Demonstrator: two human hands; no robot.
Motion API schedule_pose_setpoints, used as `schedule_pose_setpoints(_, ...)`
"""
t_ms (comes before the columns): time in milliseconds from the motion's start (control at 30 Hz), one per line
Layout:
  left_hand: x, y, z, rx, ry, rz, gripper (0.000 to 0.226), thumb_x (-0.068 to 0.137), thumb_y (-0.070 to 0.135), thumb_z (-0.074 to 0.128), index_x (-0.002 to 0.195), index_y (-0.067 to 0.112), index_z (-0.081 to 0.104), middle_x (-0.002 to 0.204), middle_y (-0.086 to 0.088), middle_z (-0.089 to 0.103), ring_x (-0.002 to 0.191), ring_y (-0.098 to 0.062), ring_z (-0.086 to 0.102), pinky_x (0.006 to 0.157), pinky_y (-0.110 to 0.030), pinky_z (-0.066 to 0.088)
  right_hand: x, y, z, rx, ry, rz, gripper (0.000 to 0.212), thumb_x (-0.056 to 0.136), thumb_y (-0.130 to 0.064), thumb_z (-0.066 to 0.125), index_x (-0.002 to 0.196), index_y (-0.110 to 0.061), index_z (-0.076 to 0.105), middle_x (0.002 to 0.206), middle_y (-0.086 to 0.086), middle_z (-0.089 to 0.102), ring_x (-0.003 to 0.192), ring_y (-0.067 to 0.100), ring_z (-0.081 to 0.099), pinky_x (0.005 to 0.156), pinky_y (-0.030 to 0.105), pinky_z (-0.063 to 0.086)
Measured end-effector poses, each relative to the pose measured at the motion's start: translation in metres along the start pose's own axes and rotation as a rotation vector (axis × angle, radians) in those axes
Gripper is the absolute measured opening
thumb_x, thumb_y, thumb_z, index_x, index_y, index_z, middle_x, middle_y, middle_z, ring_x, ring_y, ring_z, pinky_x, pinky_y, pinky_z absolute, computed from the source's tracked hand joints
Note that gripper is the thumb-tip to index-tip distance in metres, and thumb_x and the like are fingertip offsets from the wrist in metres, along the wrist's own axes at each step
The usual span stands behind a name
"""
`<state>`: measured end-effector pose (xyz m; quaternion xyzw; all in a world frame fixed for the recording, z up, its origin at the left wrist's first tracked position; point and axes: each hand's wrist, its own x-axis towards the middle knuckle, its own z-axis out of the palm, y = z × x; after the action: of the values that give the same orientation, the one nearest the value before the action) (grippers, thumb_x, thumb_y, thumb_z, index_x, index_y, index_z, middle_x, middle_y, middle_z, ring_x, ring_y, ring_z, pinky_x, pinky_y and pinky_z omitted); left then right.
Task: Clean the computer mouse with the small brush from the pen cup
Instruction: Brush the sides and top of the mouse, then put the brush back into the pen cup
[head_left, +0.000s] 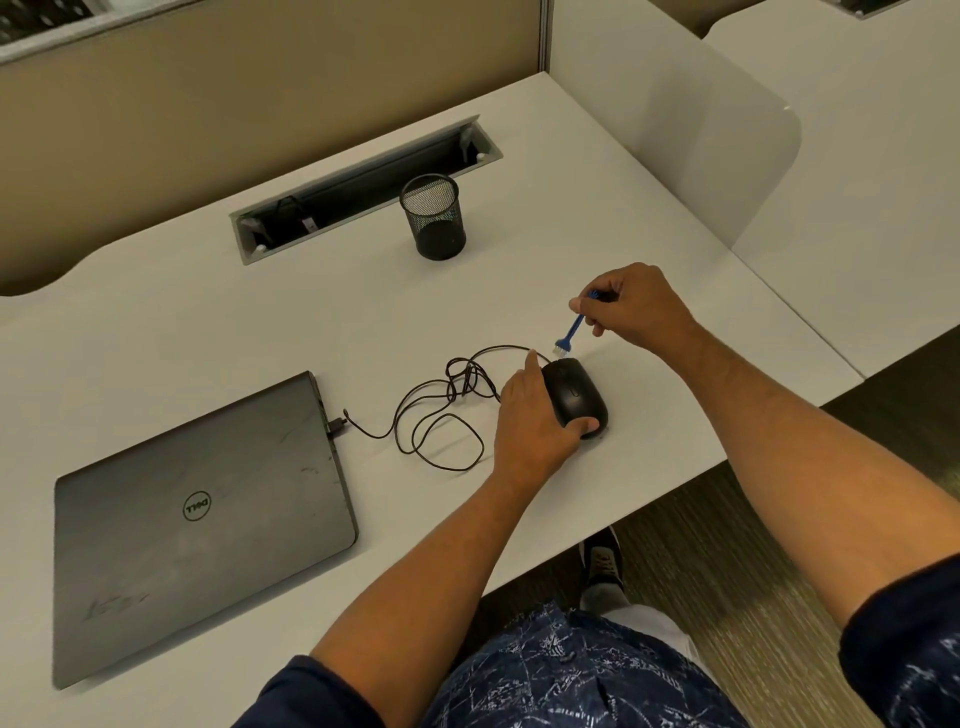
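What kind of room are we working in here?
Most likely an office cubicle workstation: a white desk with a cable tray cut into it, beige partition panels behind, and a closed Dell laptop beside a mesh pen cup.

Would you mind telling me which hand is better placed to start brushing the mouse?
The right hand: it already holds the brush, bristles down at the far end of the mouse. The left hand is steadying the mouse from its side.
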<state>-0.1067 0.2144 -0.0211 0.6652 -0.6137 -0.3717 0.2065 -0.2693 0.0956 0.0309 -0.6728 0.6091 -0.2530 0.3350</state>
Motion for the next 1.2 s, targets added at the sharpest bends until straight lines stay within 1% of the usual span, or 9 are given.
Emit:
schedule_pose_setpoints(200,0.001,0.005,-0.001,0.008,0.036,0.03,0.112,0.076,0.046,0.084,0.16,0.015,0.016,0.162,-0.005,0.03,0.148,-0.024,0.028,0.12,-0.037,0.025,0.005,-0.002,0.005,0.197,0.043,0.068,0.017,0.09,-0.026,0.077,0.087,-0.01,0.079,0.071,0.007,0.076,0.059,0.015,0.074,0.063,0.024,0.06)
schedule_pose_setpoints(333,0.013,0.017,-0.014,0.011,0.137,0.079,0.099,0.086,0.048,0.073,0.16,0.016,0.017,0.167,-0.005,0.022,0.153,-0.023,0.02,0.122,-0.036,0.02,0.012,-0.007,0.003,0.459,0.084,0.078,0.018,0.093,-0.025,0.074,0.095,-0.008,0.081,0.08,0.013,0.078,0.07,0.021,0.077,0.074,0.031,0.064)
schedule_pose_setpoints(500,0.059,0.029,-0.058,0.163,0.311,0.124,0.089,0.095,0.034,0.065,0.161,0.011,0.012,0.17,-0.007,0.012,0.157,-0.023,0.012,0.126,-0.039,0.015,0.032,-0.026,0.002,0.613,0.126,0.071,0.018,0.095,-0.017,0.072,0.108,-0.007,0.079,0.088,0.009,0.081,0.084,0.023,0.079,0.083,0.034,0.064)
schedule_pose_setpoints(700,0.12,0.025,-0.118,0.376,0.37,0.082,0.098,0.085,0.016,0.069,0.161,0.007,0.008,0.17,-0.01,0.011,0.157,-0.026,0.01,0.124,-0.046,0.025,0.076,-0.067,0.003,0.463,0.207,-0.032,0.017,0.091,-0.01,0.075,0.105,-0.001,0.077,0.089,0.014,0.079,0.08,0.021,0.079,0.085,0.038,0.064)
schedule_pose_setpoints(800,0.141,0.015,-0.137,0.465,0.339,0.049,0.102,0.082,0.017,0.07,0.161,0.007,0.007,0.17,-0.011,0.009,0.157,-0.027,0.007,0.124,-0.046,0.025,0.103,-0.087,0.008,0.329,0.25,-0.079,0.015,0.091,-0.015,0.075,0.101,-0.005,0.078,0.088,0.01,0.079,0.075,0.015,0.078,0.081,0.032,0.064)
schedule_pose_setpoints(900,0.159,0.005,-0.146,0.526,0.278,0.006,0.105,0.083,0.02,0.07,0.162,0.009,0.002,0.171,-0.009,0.003,0.158,-0.026,0.002,0.124,-0.047,0.024,0.126,-0.1,0.017,0.156,0.266,-0.167,0.018,0.094,-0.019,0.073,0.105,-0.006,0.078,0.095,0.01,0.078,0.072,0.009,0.074,0.075,0.017,0.06)
schedule_pose_setpoints(933,0.163,0.003,-0.147,0.537,0.26,-0.006,0.105,0.084,0.02,0.07,0.162,0.01,0.001,0.171,-0.009,0.001,0.158,-0.026,0.001,0.124,-0.048,0.024,0.133,-0.103,0.02,0.104,0.257,-0.199,0.019,0.094,-0.019,0.072,0.106,-0.005,0.078,0.098,0.011,0.078,0.073,0.01,0.072,0.075,0.016,0.059)
schedule_pose_setpoints(1033,0.174,-0.001,-0.149,0.589,0.226,-0.021,0.101,0.086,0.022,0.068,0.162,0.011,0.003,0.171,-0.009,0.001,0.158,-0.027,0.0,0.123,-0.048,0.023,0.152,-0.111,0.03,-0.051,0.2,-0.247,0.022,0.097,-0.019,0.068,0.113,-0.006,0.077,0.109,0.013,0.077,0.089,0.02,0.072,0.089,0.027,0.059)
schedule_pose_setpoints(1200,0.183,-0.005,-0.142,0.592,0.239,-0.017,0.096,0.087,0.027,0.067,0.161,0.009,0.009,0.17,-0.01,0.009,0.158,-0.028,0.004,0.122,-0.047,0.023,0.175,-0.123,0.045,-0.242,0.05,-0.287,0.027,0.104,-0.02,0.057,0.121,-0.007,0.073,0.12,0.014,0.073,0.105,0.024,0.068,0.093,0.024,0.048)
